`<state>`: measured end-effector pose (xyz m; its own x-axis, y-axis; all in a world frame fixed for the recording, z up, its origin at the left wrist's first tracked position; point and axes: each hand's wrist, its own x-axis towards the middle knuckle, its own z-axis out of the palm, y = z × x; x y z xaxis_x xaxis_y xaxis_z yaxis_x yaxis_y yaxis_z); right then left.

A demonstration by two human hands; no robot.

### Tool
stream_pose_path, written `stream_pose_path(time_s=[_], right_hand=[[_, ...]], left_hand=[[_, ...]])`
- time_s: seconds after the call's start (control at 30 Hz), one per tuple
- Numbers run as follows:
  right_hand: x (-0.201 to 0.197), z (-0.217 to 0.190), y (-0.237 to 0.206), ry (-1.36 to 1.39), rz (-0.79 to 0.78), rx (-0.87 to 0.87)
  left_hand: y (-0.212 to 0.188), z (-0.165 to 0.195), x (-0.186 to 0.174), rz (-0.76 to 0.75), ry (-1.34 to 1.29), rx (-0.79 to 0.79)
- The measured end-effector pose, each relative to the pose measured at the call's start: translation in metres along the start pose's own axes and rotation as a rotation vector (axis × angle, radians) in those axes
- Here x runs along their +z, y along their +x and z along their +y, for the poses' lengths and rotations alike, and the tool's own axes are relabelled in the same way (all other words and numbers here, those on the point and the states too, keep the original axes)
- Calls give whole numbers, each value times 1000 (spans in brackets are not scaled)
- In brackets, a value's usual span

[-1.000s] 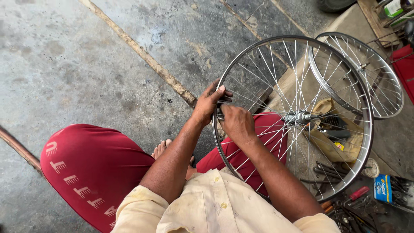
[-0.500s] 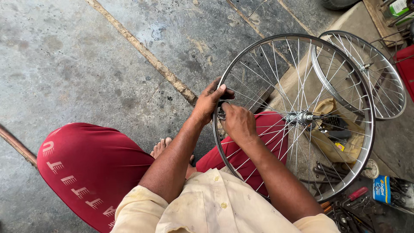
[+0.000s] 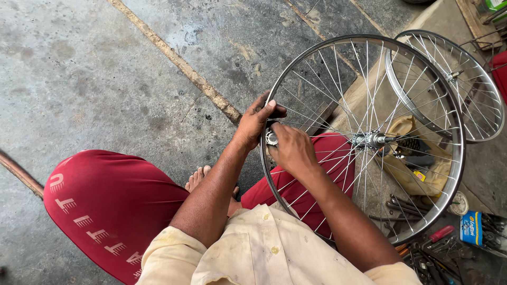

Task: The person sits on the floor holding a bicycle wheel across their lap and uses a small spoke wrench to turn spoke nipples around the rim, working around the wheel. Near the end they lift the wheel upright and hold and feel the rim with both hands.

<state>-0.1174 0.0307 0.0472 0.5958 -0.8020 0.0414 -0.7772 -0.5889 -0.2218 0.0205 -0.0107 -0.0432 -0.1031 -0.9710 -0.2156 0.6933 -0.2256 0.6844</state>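
Wheel rim (image 3: 274, 174): we are pinching it in left hand (image 3: 253, 122), right hand (image 3: 290, 150) gripping small tool (image 3: 271, 138); tool risking slipping off spoke nipple.

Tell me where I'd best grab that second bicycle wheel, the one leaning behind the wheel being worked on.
Probably by the rim of the second wheel, at its upper right arc, coming from the right. That stretch is bare and unobstructed, while its left side sits behind the near wheel that the left hand and right hand work on. The thin spokes look a poor grip.
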Motion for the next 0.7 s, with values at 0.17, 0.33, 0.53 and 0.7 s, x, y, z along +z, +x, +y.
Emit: stream_pose_path(time_s=[0.17,0.33,0.53,0.7], right_hand=[[-8,6,-15,247,106,5],[1,2,0,-64,-32,77],[-8,1,-5,122,49,-35],[-9,7,-13,172,124,-40]], left_hand=[[0,-1,0,-25,38,16],[3,-3,4,-5,36,4],[2,-3,-2,-37,-2,24],[2,-4,1,-29,34,16]])
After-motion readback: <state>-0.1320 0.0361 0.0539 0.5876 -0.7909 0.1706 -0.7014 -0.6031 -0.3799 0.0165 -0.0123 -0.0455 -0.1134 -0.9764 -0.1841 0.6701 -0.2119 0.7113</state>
